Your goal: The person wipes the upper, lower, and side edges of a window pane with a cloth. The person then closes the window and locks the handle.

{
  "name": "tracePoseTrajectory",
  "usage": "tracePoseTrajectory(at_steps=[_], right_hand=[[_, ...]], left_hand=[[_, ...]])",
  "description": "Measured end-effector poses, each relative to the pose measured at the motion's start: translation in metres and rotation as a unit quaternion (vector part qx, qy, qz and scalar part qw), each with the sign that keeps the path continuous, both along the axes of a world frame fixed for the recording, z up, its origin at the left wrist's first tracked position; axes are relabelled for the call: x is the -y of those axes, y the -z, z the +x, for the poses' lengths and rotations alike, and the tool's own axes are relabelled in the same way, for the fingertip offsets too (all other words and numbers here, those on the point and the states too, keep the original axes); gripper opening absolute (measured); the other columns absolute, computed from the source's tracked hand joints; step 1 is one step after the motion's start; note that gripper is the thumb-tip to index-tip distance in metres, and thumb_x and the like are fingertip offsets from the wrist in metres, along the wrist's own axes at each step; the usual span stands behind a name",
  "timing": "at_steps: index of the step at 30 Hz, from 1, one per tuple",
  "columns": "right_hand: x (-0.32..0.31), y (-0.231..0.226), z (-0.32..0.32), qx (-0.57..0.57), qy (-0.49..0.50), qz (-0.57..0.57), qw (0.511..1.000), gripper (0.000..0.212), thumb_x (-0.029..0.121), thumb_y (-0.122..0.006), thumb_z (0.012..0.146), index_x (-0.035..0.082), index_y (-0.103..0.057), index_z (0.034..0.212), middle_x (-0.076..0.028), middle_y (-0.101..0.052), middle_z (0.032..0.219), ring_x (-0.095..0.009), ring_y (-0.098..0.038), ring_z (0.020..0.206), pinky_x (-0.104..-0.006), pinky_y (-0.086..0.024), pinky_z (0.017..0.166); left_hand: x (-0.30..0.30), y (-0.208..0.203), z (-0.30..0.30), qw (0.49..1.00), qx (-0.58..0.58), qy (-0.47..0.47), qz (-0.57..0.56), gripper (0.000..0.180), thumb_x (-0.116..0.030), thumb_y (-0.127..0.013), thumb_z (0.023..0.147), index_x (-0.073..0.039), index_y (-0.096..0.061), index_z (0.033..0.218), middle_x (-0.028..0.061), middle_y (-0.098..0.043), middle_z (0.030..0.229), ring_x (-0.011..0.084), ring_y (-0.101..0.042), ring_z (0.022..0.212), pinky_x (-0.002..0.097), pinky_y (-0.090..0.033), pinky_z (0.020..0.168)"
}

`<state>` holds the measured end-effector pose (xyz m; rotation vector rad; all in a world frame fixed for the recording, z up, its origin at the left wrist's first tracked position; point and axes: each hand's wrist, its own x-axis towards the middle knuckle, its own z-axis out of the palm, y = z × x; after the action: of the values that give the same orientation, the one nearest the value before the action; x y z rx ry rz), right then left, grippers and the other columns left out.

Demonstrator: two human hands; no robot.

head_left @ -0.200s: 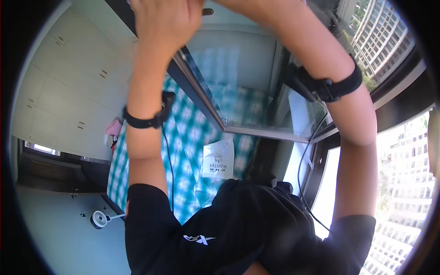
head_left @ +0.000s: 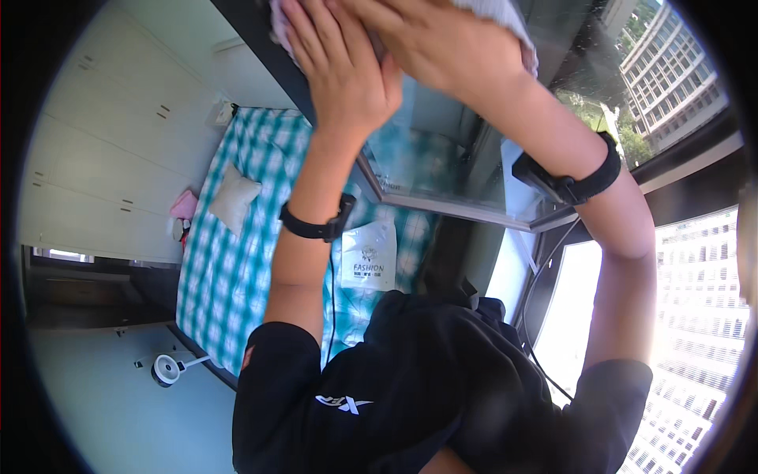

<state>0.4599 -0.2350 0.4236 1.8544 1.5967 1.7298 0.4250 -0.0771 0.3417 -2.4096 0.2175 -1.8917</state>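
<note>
Up at the top, both my hands press a pale, pinkish-grey cloth point(head_left: 505, 11) against a dark-framed window sash point(head_left: 365, 175). My left hand point(head_left: 347, 75) has its fingers laid close together over the cloth at the frame's edge, thumb out to the side. Just right of it, my right hand point(head_left: 446, 47) lies over the cloth with its fingers pointing left and reaching the left hand; the fingertips are partly hidden. Cloth shows past both hands. Under them is the glass pane point(head_left: 458, 178), which reflects part of the room. Each forearm wears a black strap with a small device.
A bed with a teal checked cover point(head_left: 268, 142) lies below, with a white printed bag point(head_left: 369, 253) and a pale cushion point(head_left: 235, 197). White cupboards point(head_left: 103, 142) line the left. A small white fan-like object point(head_left: 167, 369) is lower left. Buildings point(head_left: 679, 71) show outside at right.
My left hand has moved right and down, coming fully into view beside the right hand. The right hand has also come lower, and the cloth now shows. The view has shifted slightly.
</note>
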Motion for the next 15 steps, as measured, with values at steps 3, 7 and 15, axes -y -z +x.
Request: tracePoseTrajectory(at_steps=[3,7,15], right_hand=[[-0.003,0.046,0.009,0.171,0.131,-0.092,0.972,0.063,0.022,-0.046,0.089,0.013,-0.036,0.15,-0.011,-0.031,0.157,-0.028,-0.034,0.143,-0.045,-0.035,0.113],[0.003,0.102,0.018,-0.037,0.046,-0.143,0.988,0.072,0.018,-0.049,0.087,0.009,-0.026,0.155,-0.008,-0.018,0.163,-0.02,-0.017,0.151,-0.0435,-0.02,0.119],[0.005,0.187,0.026,-0.463,-0.096,-0.309,0.825,0.07,0.01,-0.04,0.09,0.011,-0.018,0.156,-0.006,-0.012,0.164,-0.022,-0.014,0.151,-0.0412,-0.011,0.121]], left_hand=[[0.011,0.062,0.007,0.998,-0.019,0.007,-0.055,0.079,-0.045,-0.041,0.096,0.016,-0.026,0.143,0.0403,-0.013,0.152,0.0612,-0.011,0.14,0.066,-0.01,0.113],[0.026,0.15,0.017,0.993,-0.036,0.018,-0.114,0.08,-0.046,-0.043,0.095,0.019,-0.028,0.139,0.0429,-0.013,0.15,0.0637,-0.009,0.138,0.0701,-0.009,0.11],[0.063,0.257,-0.011,0.961,-0.172,0.025,-0.214,0.078,-0.027,-0.055,0.086,0.026,-0.021,0.133,0.0535,-0.002,0.142,0.0699,0.001,0.134,0.0752,-0.003,0.108]])
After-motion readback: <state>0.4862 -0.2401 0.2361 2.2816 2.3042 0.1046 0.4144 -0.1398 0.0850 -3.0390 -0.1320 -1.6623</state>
